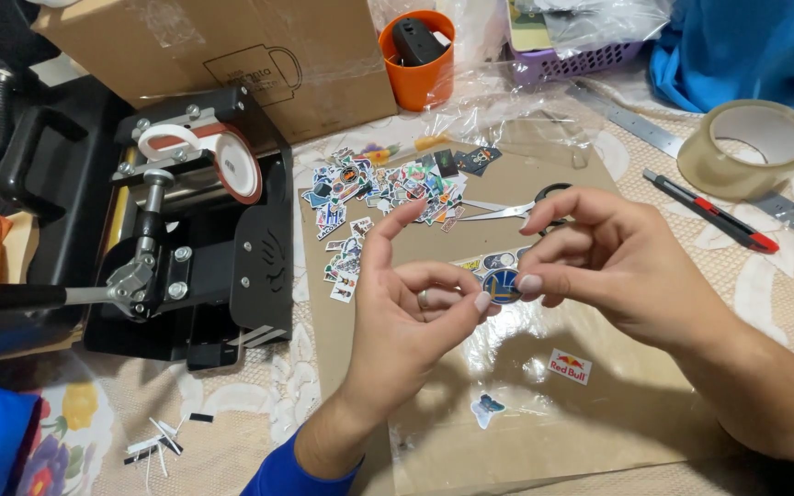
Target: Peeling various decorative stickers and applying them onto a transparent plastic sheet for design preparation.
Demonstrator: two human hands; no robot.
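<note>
Both hands pinch one small round sticker [502,285] between them, left hand [406,321] at its left edge, right hand [618,266] at its right, above the brown cardboard sheet [599,386]. Peeling likely goes best with fingertips at the rim, pulling slowly, scissors [516,209] left aside.

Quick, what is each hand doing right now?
Left hand: pinching the round blue sticker between thumb and finger.
Right hand: fingertips pinching the same sticker from the other side.
</note>
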